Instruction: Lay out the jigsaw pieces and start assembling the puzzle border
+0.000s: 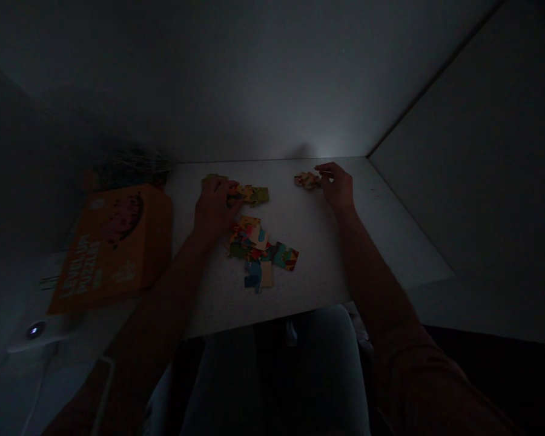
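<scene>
In dim light, my left hand (212, 209) rests over a row of joined-looking puzzle pieces (260, 194) in yellow and green at the back left of the white table. Its thumb and fingers are apart, touching the pieces. My right hand (338, 186) is at the back right with fingers bent in a pinch at the edge of a small pile of puzzle pieces (305, 180); a piece seems to sit at the fingertips, mostly hidden. Nearer to me lies a loose, overlapping heap of colourful puzzle pieces (255, 237), including a teal and red piece (286, 256) and a blue piece (253, 274).
An orange puzzle box (109, 242) stands tilted at the left, beside my left forearm. Behind it is a dark tangle of plant-like stuff (131, 166). A white device (35, 330) with a small light sits at lower left. White walls (272, 79) enclose the table's back and right.
</scene>
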`<state>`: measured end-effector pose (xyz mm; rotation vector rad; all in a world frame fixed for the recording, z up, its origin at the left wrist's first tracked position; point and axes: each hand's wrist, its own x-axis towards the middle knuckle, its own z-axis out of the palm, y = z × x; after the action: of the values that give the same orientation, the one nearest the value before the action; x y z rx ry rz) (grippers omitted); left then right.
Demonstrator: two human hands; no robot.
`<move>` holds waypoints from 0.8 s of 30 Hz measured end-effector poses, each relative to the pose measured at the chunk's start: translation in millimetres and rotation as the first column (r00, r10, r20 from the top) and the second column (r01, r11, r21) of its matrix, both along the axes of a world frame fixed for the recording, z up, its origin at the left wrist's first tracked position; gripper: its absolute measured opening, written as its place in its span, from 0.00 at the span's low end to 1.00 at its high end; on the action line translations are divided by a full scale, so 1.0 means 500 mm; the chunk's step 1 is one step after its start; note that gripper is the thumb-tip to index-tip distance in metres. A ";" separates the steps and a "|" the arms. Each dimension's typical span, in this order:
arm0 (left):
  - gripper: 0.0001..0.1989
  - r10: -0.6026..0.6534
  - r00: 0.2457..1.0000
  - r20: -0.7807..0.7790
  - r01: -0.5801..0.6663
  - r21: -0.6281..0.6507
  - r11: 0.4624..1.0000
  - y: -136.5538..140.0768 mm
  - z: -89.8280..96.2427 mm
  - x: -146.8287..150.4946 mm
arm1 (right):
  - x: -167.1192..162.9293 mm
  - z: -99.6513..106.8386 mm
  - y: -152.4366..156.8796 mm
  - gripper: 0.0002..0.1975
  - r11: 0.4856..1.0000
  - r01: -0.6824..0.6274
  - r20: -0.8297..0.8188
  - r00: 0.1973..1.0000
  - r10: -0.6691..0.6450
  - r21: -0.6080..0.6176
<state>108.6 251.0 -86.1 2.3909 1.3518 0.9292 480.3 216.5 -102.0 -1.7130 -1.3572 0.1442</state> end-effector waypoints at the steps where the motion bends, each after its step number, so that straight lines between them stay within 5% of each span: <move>1: 0.18 0.004 1.000 0.008 -0.004 0.002 1.000 0.000 0.000 0.000 | 0.009 0.002 -0.003 0.17 0.999 0.047 0.026 0.999 -0.046 -0.017; 6: 0.18 0.008 1.000 0.015 -0.008 0.009 1.000 -0.001 0.000 -0.001 | 0.013 0.007 -0.007 0.21 0.954 0.259 0.136 0.961 -0.239 -0.149; 10: 0.18 0.018 1.000 0.011 -0.018 0.019 1.000 0.001 -0.002 0.000 | -0.014 0.004 -0.009 0.20 0.922 0.215 0.277 0.953 -0.125 -0.323; 14: 0.17 0.024 1.000 -0.001 -0.024 0.017 1.000 0.002 -0.003 0.000 | -0.026 -0.002 -0.012 0.22 0.937 0.114 0.309 0.951 -0.006 -0.332; 24: 0.18 0.029 1.000 -0.003 -0.029 0.040 0.999 0.001 -0.006 0.000 | -0.003 -0.037 -0.003 0.33 0.954 0.140 0.302 0.952 -0.055 -0.265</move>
<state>108.4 251.5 -89.0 2.4093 1.3854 0.9694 478.8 214.7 -120.4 -2.1055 -1.5166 0.0293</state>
